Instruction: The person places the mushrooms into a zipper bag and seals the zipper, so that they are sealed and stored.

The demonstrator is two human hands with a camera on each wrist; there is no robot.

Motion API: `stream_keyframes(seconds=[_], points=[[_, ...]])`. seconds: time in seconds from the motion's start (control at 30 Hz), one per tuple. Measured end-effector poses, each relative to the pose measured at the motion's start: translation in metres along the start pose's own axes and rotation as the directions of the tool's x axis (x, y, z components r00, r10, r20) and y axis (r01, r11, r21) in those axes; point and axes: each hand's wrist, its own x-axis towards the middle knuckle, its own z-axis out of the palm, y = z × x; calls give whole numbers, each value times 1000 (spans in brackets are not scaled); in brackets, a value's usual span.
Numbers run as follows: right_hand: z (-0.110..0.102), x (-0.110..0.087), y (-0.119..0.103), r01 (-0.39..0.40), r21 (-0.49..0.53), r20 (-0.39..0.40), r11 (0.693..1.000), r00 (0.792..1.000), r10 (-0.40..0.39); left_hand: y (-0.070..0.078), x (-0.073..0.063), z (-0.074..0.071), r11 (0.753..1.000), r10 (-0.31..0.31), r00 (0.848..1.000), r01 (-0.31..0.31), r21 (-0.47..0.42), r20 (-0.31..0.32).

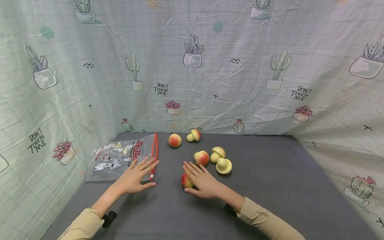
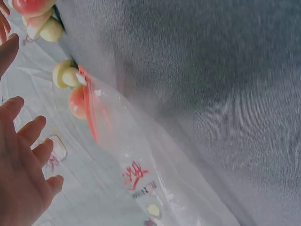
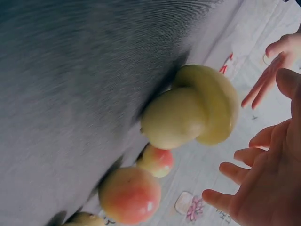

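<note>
My left hand [image 1: 134, 177] is spread with fingers straight, above the near right corner of a clear zip bag [image 1: 102, 175] with a red zipper edge and cartoon print. My right hand [image 1: 204, 182], also spread and holding nothing, overlaps a toy mushroom [image 1: 186, 180] with a red-yellow cap in the head view. In the right wrist view, that pale yellow mushroom [image 3: 174, 117] lies on its side, apart from the fingers. Beyond the right hand lie a red-capped mushroom [image 1: 202, 158] and two pale ones, one tilted [image 1: 218, 154], the other stem up [image 1: 223, 165].
Towards the back of the dark grey table [image 1: 264, 193] are a red-yellow mushroom [image 1: 175, 140] and another on its side [image 1: 193, 135]. A light curtain [image 1: 216, 110] printed with cacti hangs behind the table and along its sides.
</note>
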Motion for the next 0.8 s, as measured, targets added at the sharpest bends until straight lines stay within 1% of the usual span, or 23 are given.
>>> stream_keyframes(seconds=[0.07, 0.27, 0.33, 0.57, 0.7, 0.8], points=[[1, 5, -3, -18, -3, -1, 1000, 1000, 18, -4, 0, -2, 1000, 0, 1000, 0, 7, -6], [5, 22, -13, -107, -2, -15, 994, 994, 107, -16, 3, -3, 1000, -2, 1000, 3, 20, -27], [5, 28, -17, -123, -8, -28, 992, 992, 123, -20, 5, -2, 1000, -4, 1000, 5, 17, -26], [9, 51, -34, -176, -97, -49, 980, 984, 172, -36, 14, 1, 999, -18, 1000, 18, 34, -8], [14, 64, -44, -213, -110, -48, 971, 977, 209, -43, 20, 3, 999, -28, 1000, 29, 38, -4], [19, 72, -50, -228, -114, -46, 967, 973, 224, -46, 23, 5, 998, -25, 1000, 25, 59, -10]])
